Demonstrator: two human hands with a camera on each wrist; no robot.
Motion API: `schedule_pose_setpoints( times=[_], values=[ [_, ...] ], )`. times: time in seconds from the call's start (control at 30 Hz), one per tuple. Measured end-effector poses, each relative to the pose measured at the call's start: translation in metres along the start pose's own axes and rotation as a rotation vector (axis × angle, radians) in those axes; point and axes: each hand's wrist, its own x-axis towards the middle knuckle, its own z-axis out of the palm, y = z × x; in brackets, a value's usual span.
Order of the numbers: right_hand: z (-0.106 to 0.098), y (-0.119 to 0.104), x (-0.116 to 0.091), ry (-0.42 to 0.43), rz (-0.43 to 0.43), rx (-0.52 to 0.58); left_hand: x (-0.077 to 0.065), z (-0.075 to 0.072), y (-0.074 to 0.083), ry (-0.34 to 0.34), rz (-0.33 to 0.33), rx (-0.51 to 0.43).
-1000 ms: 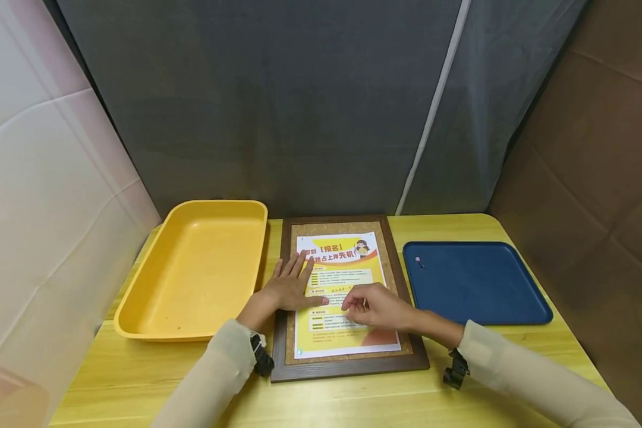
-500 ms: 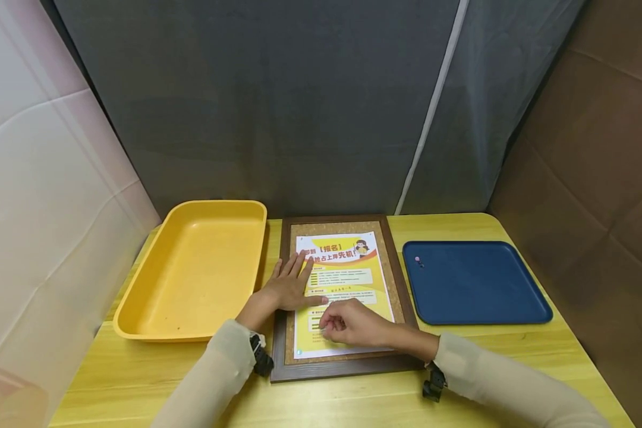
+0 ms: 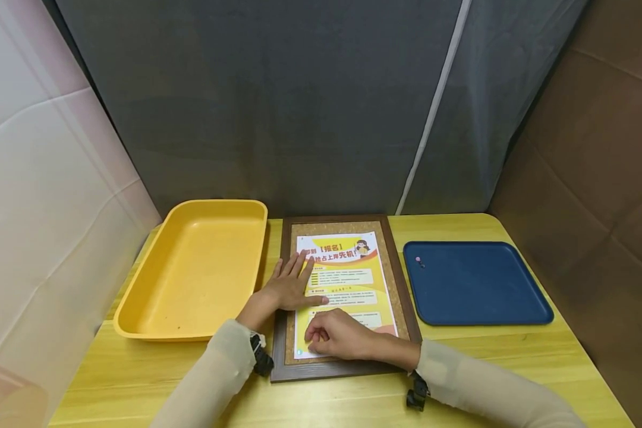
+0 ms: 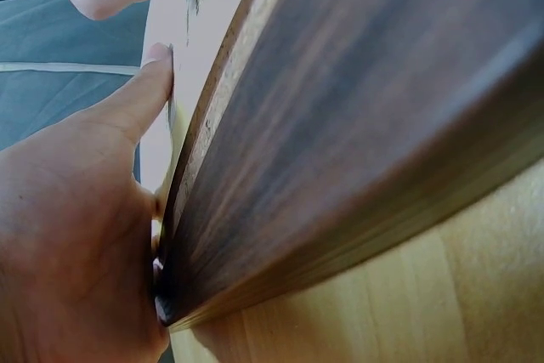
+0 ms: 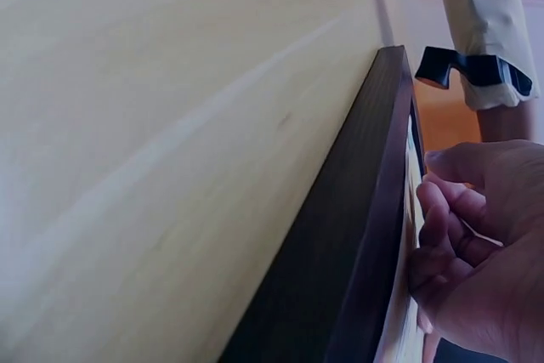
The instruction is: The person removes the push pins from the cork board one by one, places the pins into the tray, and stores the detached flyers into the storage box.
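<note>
A printed yellow-and-white poster [image 3: 355,278] lies on a cork board [image 3: 334,228] with a dark brown wooden frame [image 3: 399,267]. Spread flat, my left hand [image 3: 287,291] rests on the poster's left side, its thumb [image 4: 146,87] pointing inward. My right hand [image 3: 342,336] is at the poster's lower left corner, thumb and forefinger pinched together. A tiny pale pushpin [image 5: 427,178] seems to be between those fingertips, mostly hidden. In the right wrist view the other fingers [image 5: 438,257] curl under, close to the frame's edge.
To the left stands a deep yellow tray [image 3: 203,273]. On the right is a shallow blue tray [image 3: 481,285] with a small pink-topped piece [image 3: 418,260] near its upper left corner. Grey cloth [image 3: 257,107] hangs behind the wooden table [image 3: 155,380].
My right hand has moved left and toward me across the poster, from its middle to the lower left corner. The left hand has stayed in place.
</note>
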Motion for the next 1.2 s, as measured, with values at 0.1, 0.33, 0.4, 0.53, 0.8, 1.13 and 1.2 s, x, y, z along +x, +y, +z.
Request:
schedule_pose_setpoints(
  times=[0.1,0.33,0.4,0.53,0.8,1.13,1.2],
  values=[
    [0.005,-0.002,0.002,-0.001,0.013,-0.028,0.0,-0.001,0.001,-0.009,-0.011,0.016],
    [0.012,-0.004,0.005,0.028,0.023,-0.074,-0.003,-0.007,0.008,-0.027,-0.036,0.062],
    [0.014,-0.004,0.006,0.032,0.023,-0.081,-0.003,-0.008,0.008,-0.025,-0.039,0.066],
    [0.016,-0.005,0.007,0.034,0.029,-0.092,-0.005,-0.008,0.009,-0.028,-0.04,0.063],
    [0.018,-0.01,0.008,0.034,0.028,-0.139,-0.005,-0.01,0.01,-0.026,-0.035,0.064],
    [0.019,-0.012,0.01,0.021,0.055,-0.157,-0.005,-0.008,0.009,-0.022,-0.026,0.027],
    [0.019,-0.012,0.01,0.017,0.063,-0.161,-0.004,-0.006,0.008,-0.024,-0.025,0.017]
  ],
)
